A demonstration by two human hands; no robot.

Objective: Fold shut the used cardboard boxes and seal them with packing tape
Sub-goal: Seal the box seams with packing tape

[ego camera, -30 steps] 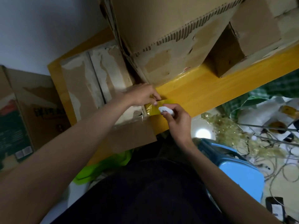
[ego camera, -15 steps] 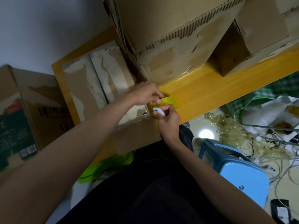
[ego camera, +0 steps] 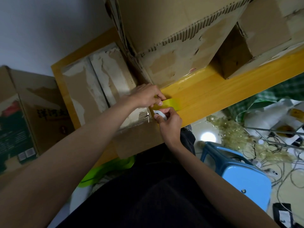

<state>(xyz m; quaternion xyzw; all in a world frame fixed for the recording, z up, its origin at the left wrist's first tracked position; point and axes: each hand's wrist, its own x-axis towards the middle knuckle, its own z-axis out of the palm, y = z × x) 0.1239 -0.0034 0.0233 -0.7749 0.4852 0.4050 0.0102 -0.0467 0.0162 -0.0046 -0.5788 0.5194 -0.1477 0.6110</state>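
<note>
Here, left hand (ego camera: pixel 146 96) pinching yellow tape (ego camera: pixel 171 102), right hand (ego camera: pixel 169 122) curled round a white cutter (ego camera: pixel 160 114) (both at the box (ego camera: pixel 98 89) edge).

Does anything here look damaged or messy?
Yes. The cardboard boxes on the yellow table have their outer paper torn off in pale patches, and tangled cables sprawl across the floor.

Your forearms (ego camera: pixel 79 155) were bare to the elbow, no sleeves, watch or rings showing on either hand (ego camera: pixel 146 96). You wore dark, plain clothing (ego camera: pixel 148 195) below.
</note>
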